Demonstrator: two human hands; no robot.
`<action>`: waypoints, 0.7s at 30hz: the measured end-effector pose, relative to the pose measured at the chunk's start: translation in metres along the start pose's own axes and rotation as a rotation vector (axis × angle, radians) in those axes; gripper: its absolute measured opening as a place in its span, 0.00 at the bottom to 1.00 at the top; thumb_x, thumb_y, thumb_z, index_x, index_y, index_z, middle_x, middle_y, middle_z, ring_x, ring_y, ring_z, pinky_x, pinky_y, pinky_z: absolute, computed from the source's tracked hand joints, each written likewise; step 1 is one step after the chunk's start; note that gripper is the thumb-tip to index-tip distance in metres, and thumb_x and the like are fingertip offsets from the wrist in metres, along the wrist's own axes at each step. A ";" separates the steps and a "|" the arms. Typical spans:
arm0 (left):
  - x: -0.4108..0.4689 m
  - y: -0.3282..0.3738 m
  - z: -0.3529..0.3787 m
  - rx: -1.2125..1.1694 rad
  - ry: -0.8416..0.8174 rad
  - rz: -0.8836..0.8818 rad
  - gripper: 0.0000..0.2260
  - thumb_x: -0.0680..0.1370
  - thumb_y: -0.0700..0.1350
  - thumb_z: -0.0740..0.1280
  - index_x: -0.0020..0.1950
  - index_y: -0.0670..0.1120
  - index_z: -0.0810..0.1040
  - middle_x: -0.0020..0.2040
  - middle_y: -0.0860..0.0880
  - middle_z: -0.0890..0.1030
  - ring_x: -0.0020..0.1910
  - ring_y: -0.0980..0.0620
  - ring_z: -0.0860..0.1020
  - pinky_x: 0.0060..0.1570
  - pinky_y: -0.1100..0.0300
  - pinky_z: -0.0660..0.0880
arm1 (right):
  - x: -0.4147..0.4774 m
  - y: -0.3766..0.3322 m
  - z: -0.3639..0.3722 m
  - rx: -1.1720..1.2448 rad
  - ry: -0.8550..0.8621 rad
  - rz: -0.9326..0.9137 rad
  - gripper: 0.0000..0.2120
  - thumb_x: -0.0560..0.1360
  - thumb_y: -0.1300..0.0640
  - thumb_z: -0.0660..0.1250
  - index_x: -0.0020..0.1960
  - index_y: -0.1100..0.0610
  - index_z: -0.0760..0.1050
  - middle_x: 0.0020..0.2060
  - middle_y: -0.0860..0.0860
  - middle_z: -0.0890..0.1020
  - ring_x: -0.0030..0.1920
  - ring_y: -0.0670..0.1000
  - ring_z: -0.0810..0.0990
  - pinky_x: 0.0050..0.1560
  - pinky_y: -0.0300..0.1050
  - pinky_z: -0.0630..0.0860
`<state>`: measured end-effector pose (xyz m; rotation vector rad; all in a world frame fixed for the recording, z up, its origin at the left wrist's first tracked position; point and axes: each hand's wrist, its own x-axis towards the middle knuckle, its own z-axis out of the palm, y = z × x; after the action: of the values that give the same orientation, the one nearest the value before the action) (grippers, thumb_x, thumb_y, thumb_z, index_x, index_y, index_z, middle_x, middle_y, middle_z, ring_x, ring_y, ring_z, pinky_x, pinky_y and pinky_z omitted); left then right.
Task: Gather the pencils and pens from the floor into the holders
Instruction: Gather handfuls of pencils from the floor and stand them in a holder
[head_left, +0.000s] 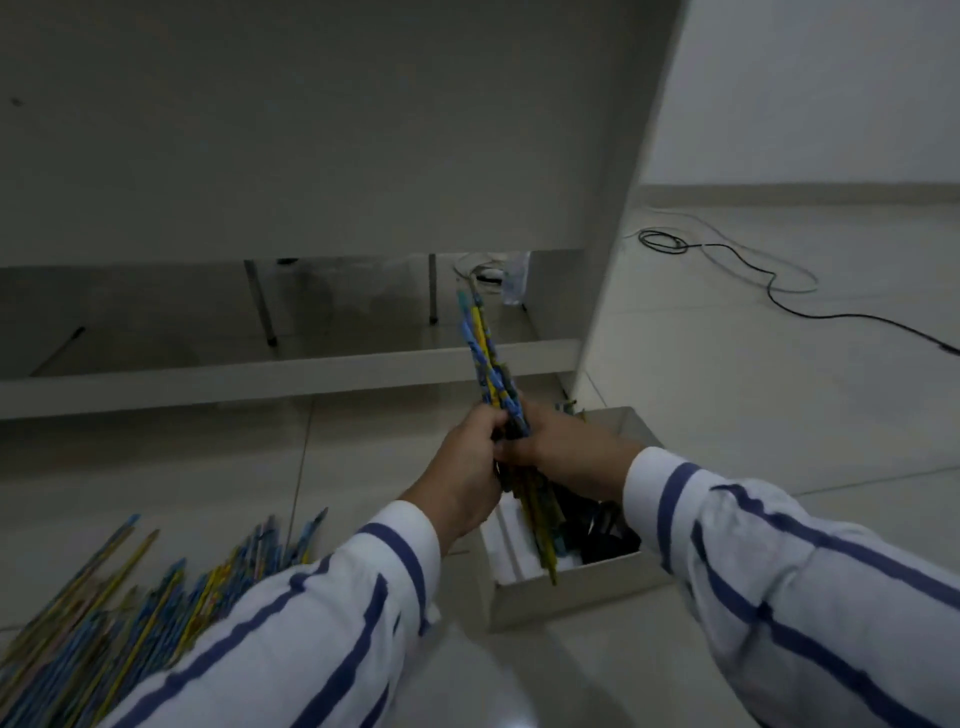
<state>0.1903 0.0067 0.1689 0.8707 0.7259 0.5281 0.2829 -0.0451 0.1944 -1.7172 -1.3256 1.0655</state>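
Floor: pale glossy tiles (753, 415) in a dim room, beside a tall white board panel (311, 156); a thin black cable (779, 299) trails at the right.
Bundle: blue-and-yellow patterned pencils (485, 358), held upright and close together above the box, probably to square their ends before they go in.
Hands: the left hand (467, 462) and right hand (566, 447) both grip the bundle low down, fingers curled round it from either side so it cannot splay.
Holder: open white cardboard box (566, 592) on the floor just below, holding pencils and dark items too blurred to name.
Remaining: a loose pile of like pencils (130, 587) lies on the floor at lower left, so much gathering is left.
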 end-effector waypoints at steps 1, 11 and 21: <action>0.007 0.000 0.013 0.084 0.015 0.032 0.13 0.80 0.44 0.54 0.50 0.46 0.78 0.45 0.45 0.80 0.43 0.49 0.76 0.45 0.55 0.71 | 0.000 0.005 -0.013 -0.021 0.028 -0.012 0.13 0.75 0.66 0.64 0.58 0.57 0.70 0.45 0.53 0.79 0.47 0.50 0.79 0.52 0.46 0.77; 0.088 -0.007 0.107 0.302 0.040 0.041 0.09 0.79 0.36 0.54 0.50 0.45 0.73 0.40 0.45 0.77 0.38 0.52 0.75 0.34 0.61 0.71 | 0.028 0.066 -0.113 -0.114 0.246 0.006 0.23 0.71 0.65 0.69 0.64 0.58 0.67 0.53 0.52 0.77 0.56 0.54 0.77 0.58 0.47 0.75; 0.154 -0.046 0.105 0.668 0.084 0.055 0.14 0.78 0.41 0.56 0.61 0.47 0.75 0.53 0.41 0.81 0.52 0.42 0.79 0.59 0.45 0.75 | 0.060 0.134 -0.128 -0.012 0.234 0.084 0.23 0.76 0.65 0.61 0.70 0.55 0.64 0.60 0.54 0.77 0.58 0.47 0.73 0.47 0.21 0.68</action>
<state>0.3745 0.0344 0.1224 1.4986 0.9784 0.3699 0.4602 -0.0228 0.1157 -1.8575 -1.1237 0.8721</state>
